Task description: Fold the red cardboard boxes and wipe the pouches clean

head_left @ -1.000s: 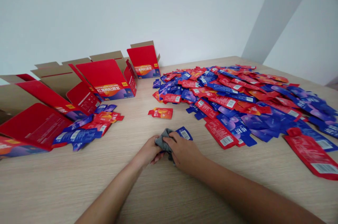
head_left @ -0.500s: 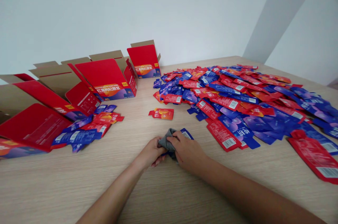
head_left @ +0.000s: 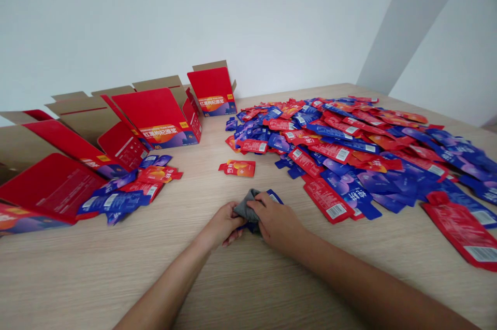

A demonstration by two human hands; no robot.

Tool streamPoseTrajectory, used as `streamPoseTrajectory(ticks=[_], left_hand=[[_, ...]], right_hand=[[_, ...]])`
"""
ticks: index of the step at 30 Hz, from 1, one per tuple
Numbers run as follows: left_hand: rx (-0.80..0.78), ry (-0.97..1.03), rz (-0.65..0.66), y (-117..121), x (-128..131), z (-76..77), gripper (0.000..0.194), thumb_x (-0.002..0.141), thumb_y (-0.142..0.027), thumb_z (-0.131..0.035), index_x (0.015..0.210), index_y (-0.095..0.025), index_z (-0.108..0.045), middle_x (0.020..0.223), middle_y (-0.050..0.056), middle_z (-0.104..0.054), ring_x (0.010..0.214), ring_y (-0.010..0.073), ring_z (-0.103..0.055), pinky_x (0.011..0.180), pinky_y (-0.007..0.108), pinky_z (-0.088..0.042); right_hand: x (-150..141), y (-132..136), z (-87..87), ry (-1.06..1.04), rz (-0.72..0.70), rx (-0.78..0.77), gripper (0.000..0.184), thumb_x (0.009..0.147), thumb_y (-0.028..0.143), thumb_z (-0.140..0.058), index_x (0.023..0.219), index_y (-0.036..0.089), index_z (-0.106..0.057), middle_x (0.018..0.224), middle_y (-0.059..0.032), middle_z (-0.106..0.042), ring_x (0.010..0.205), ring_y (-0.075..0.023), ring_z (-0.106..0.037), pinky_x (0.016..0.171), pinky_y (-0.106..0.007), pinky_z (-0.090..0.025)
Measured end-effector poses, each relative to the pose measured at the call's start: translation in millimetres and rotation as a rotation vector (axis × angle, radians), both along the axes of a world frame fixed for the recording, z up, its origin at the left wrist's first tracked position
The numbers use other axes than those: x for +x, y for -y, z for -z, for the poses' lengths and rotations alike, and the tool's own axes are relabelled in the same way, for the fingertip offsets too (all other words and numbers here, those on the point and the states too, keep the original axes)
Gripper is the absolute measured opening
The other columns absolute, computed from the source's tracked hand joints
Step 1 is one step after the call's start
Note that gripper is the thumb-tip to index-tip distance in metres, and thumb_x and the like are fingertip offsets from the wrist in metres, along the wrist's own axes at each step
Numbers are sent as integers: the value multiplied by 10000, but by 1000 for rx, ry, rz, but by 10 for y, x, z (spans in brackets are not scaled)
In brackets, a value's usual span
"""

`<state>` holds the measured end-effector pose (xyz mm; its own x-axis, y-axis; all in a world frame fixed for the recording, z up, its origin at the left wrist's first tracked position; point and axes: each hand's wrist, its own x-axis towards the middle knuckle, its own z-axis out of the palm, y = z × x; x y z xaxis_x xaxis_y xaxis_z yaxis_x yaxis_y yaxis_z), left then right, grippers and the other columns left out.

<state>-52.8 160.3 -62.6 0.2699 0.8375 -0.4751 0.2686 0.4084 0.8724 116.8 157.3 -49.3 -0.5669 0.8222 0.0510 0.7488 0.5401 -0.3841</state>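
Blue pouch [head_left: 275, 196], mostly hidden by the fingers and a grey cloth [head_left: 247, 209], is at the table's [head_left: 233, 288] near middle; left hand [head_left: 225, 224] and right hand [head_left: 281, 222] both clasp the cloth. Just beyond lies one red pouch [head_left: 239, 168]. A broad heap of pouches [head_left: 336, 151] crowds the right; leftward, a small pile [head_left: 126, 200] lies before open boxes [head_left: 151, 110], another box [head_left: 212, 86] standing near the wall [head_left: 272, 19].
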Motion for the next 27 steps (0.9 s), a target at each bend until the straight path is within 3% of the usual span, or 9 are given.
streamPoseTrajectory(ticks=[3, 10, 18, 22, 27], left_hand=[[-9, 16, 5, 3, -7, -2, 205, 679, -238, -550, 816, -202, -402, 407, -112, -475, 230, 34, -275, 238, 135, -161], [-94, 86, -19, 12, -70, -55, 271, 645, -343, -627, 793, -175, -474, 419, -72, -527, 229, 37, -319, 238, 137, -175], [-103, 158, -112, 4, 2, 63, 311, 681, -412, -648, 746, -159, -478, 470, 9, -608, 307, 104, -505, 282, 159, -325], [57, 232, -371, -73, -188, -101, 225, 710, -317, -647, 736, -140, -510, 456, 4, -594, 294, 78, -466, 285, 150, -323], [508, 403, -857, -233, -650, -358, 113, 784, -245, -579, 787, -140, -538, 572, -4, -627, 421, 63, -543, 406, 138, -433]], right_hand=[[50, -53, 28, 0, 33, -5, 446, 793, 176, -425, 1235, 206, -469, 1212, -104, -473, 907, -190, -568, 695, -282, -448], [251, -290, 129, 89, 279, 15, 455, 815, 170, -403, 1265, 212, -460, 1237, -107, -453, 833, -178, -602, 660, -276, -430], [257, -271, 186, -134, 168, -11, 477, 791, 138, -425, 1258, 229, -464, 1232, -66, -477, 986, -182, -551, 762, -278, -436], [288, -316, 235, -397, 215, -9, 450, 782, 88, -404, 1203, 215, -498, 1183, -51, -525, 1049, -165, -520, 887, -294, -405], [315, -354, 250, -513, 249, -10, 388, 795, 113, -409, 1143, 229, -537, 1134, -30, -555, 1056, -159, -522, 922, -301, -397]])
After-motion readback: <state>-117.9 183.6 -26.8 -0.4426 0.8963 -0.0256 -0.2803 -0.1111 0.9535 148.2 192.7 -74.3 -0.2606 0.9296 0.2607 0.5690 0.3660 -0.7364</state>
